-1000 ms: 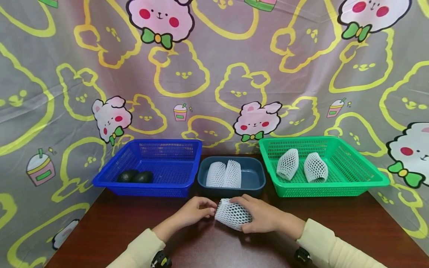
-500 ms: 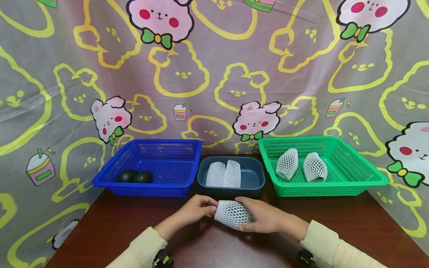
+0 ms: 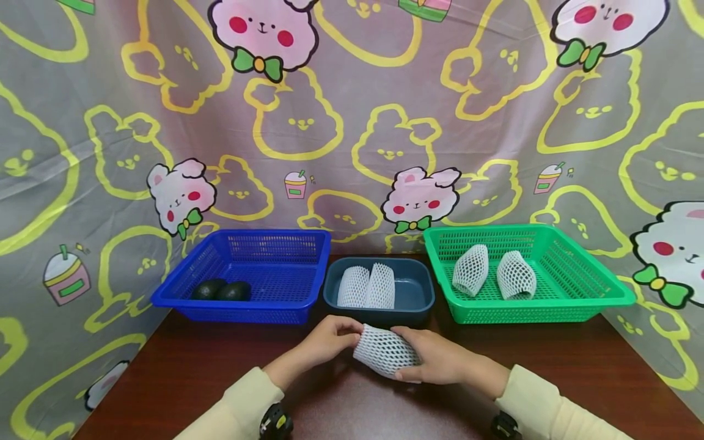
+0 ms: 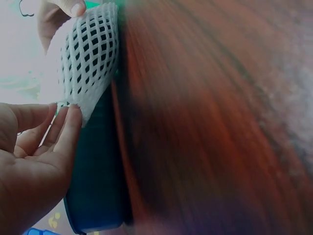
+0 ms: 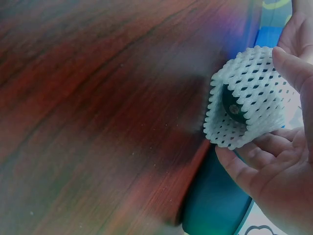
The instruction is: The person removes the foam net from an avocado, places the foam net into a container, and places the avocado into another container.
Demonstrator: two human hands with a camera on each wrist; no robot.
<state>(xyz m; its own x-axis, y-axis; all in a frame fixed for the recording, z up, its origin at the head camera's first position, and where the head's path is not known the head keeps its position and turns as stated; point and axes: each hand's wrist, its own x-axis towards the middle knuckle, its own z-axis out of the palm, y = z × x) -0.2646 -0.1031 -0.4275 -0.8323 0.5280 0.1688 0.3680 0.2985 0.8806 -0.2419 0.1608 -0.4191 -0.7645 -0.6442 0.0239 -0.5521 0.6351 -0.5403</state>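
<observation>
My right hand (image 3: 442, 359) grips a white foam fruit net (image 3: 385, 351) just above the table, in front of the small tub. Inside its open end, in the right wrist view, a dark avocado (image 5: 234, 105) shows. At the net's narrower left end, my left hand (image 3: 326, 341) pinches the edge between thumb and fingertips, as the left wrist view shows closely. Two bare avocados (image 3: 233, 291) lie in the blue basket (image 3: 297, 311). Two more foam nets (image 3: 381, 286) lie in the left half of the dark tub (image 3: 415, 290).
On the right stands a green basket (image 3: 528, 313) with two wrapped pieces, a left one (image 3: 471, 270) and a right one (image 3: 516, 275). The containers form a row at the back of the brown table (image 3: 220, 373), before a patterned curtain (image 3: 352, 91).
My left fingers have come from beside the net's left end onto its edge. The net's left end has tipped up slightly, while my right hand keeps its grip.
</observation>
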